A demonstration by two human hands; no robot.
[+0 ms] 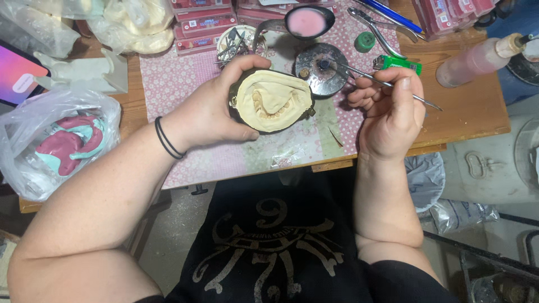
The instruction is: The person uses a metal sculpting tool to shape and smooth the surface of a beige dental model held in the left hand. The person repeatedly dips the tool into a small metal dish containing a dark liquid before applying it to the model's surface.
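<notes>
We count two hands: left hand (216, 109) at 9 o'clock of the middle, right hand (390, 106) at 3. One dental cast (273, 101), one thin metal tool (377, 82), one green lighter (397, 63) up at 1 o'clock. One pink-filled bowl (307, 21) at 12, one pair of pliers (377, 29), one phone (17, 73) at 9, two black wristbands (167, 138).

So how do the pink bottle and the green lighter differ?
The pink bottle is much bigger than the green lighter. The bottle is cloudy plastic showing pink contents with a cream cap; the lighter is bright green with a metal top. The bottle lies on bare wood, the lighter at the patterned mat's edge. Both lie on their sides, untouched.
</notes>
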